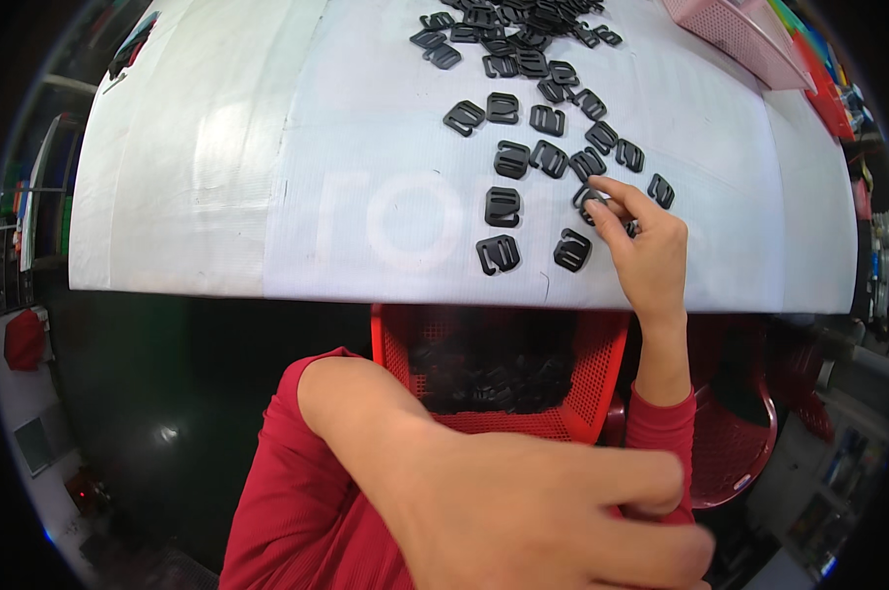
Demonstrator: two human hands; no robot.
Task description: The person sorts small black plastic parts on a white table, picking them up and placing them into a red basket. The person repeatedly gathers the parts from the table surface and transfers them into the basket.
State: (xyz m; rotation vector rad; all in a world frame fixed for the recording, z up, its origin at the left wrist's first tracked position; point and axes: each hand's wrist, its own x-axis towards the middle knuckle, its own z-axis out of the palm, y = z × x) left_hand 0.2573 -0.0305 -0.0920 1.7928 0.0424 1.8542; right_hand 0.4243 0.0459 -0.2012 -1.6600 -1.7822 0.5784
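Note:
On the white-covered table, my right hand [649,241] pinches a black plastic strap buckle [584,202] between thumb and fingertips. Part of another black piece shows behind the fingers. Just below lies a single buckle [571,251], with one more [498,255] to its left near the table edge. My left hand [553,506] is raised close to the camera, large and slightly blurred. Its visible fingers are bent and apart, with nothing seen in them; the lower part is cut off by the picture's edge.
A dense pile of black buckles [533,18] lies at the far side, thinning toward me. Below the table edge stands a red basket [600,393] with many dark pieces inside. A pink basket [735,39] sits far right; a dark red chair [744,457] is at lower right.

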